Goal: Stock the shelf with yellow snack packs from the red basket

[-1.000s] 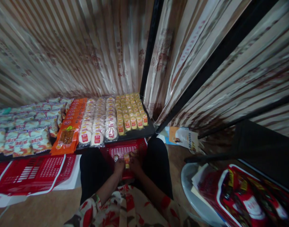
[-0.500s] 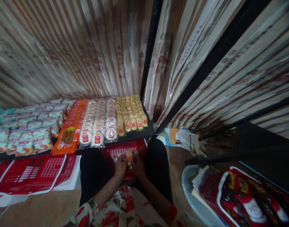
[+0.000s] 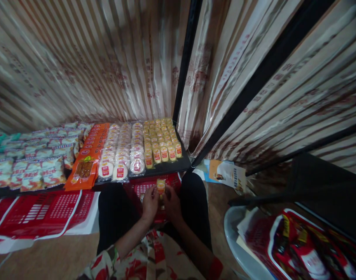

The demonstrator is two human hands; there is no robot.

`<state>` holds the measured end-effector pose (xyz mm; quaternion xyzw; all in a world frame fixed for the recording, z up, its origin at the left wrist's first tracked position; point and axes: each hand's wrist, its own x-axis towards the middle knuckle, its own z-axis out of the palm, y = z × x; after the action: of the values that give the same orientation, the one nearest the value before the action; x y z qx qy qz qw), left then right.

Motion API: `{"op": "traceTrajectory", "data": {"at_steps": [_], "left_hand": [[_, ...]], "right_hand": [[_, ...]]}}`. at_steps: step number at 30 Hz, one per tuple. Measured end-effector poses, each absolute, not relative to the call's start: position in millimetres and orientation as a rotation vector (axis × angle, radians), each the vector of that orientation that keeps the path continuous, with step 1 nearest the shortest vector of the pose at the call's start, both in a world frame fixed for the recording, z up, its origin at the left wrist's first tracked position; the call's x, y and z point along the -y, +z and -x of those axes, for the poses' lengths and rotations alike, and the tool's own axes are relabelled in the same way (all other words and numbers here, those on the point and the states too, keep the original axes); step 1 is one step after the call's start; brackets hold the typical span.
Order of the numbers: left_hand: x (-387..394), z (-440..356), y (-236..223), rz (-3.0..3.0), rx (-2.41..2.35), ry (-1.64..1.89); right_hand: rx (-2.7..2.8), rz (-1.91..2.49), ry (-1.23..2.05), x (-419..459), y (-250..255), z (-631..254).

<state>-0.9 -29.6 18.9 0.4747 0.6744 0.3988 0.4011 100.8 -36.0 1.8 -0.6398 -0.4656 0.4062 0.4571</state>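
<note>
My left hand [image 3: 149, 203] and my right hand [image 3: 171, 203] meet over a red basket [image 3: 150, 186] between my knees. Both pinch a small yellow snack pack [image 3: 161, 186], held upright just above the basket. Right in front, a low black shelf [image 3: 166, 167] carries rows of the same yellow packs [image 3: 162, 139], round white-wrapped cakes [image 3: 121, 149], orange packets [image 3: 89, 155] and pale snack bags [image 3: 35, 159].
A flat red basket [image 3: 41, 214] lies on the floor at left. A white stool [image 3: 239, 241] with a red bag of packets [image 3: 297, 245] stands at right. A leaflet [image 3: 227, 171] lies by a black frame post [image 3: 184, 62]. Striped curtains surround the shelf.
Both hands lifted the yellow pack up out of the red basket, toward the shelf edge. The camera view shifted slightly downward.
</note>
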Motion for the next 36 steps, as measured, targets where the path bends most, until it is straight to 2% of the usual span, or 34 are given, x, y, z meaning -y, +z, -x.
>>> {"op": "traceTrajectory", "data": {"at_steps": [9, 21, 36], "left_hand": [[13.7, -3.4, 34.2, -1.280, -1.702, 1.122], [-18.3, -9.5, 53.8, -1.282, -1.676, 1.253], [-38.9, -5.2, 62.4, -1.462, -1.724, 1.263]], "right_hand": [[1.153, 1.431, 1.005, 14.5, 20.4, -101.2], [1.256, 1.487, 0.878, -22.9, 42.9, -103.7], [1.288, 1.501, 0.796, -56.2, 45.5, -97.3]]}}
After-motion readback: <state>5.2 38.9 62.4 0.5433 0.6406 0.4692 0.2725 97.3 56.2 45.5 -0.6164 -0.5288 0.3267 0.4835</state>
